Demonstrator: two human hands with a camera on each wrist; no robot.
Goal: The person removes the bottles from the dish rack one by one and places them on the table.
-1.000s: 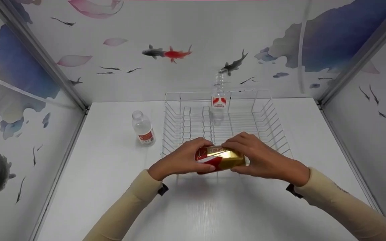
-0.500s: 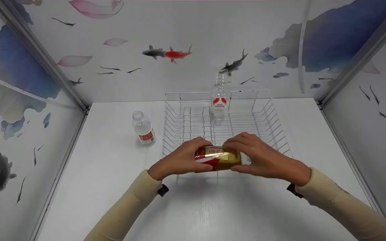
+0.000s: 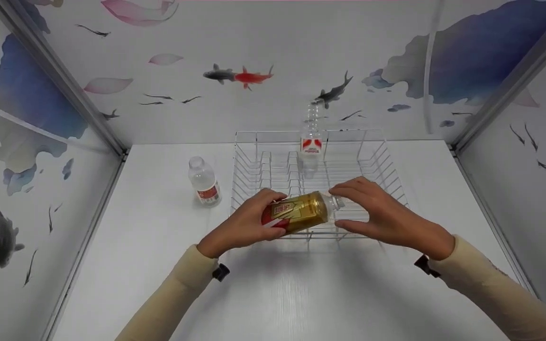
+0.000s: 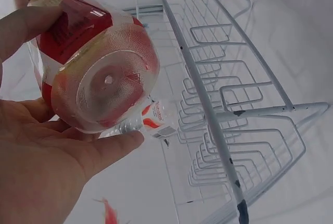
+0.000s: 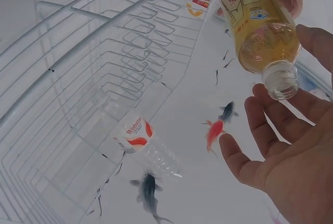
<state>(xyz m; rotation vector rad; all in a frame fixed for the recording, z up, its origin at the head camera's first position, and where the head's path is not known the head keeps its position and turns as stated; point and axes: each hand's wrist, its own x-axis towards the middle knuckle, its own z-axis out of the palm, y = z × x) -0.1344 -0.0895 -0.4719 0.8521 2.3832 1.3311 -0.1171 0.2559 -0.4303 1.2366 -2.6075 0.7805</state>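
Observation:
My left hand (image 3: 242, 220) grips a plastic bottle (image 3: 299, 211) with a gold and red label near its base, holding it on its side above the front of a white wire dish rack (image 3: 308, 237). The bottle's clear neck points right, toward my right hand (image 3: 382, 213), whose fingers and thumb are spread around the mouth without closing on it. In the right wrist view the threaded neck (image 5: 281, 81) has no cap, and the fingers stand apart from it. Thumb and fingers hold either side of the bottle base (image 4: 109, 83) in the left wrist view.
A clear bottle with a red and white label (image 3: 311, 146) stands upright at the back of the rack. Left of the rack, another uncapped clear bottle with a red label (image 3: 205, 184) stands on the white table (image 3: 159, 265). Walls printed with fish enclose the table.
My left hand has moved slightly left with the bottle and tilted its neck upward to the right. My right hand has come off the bottle and moved right, exposing the clear neck.

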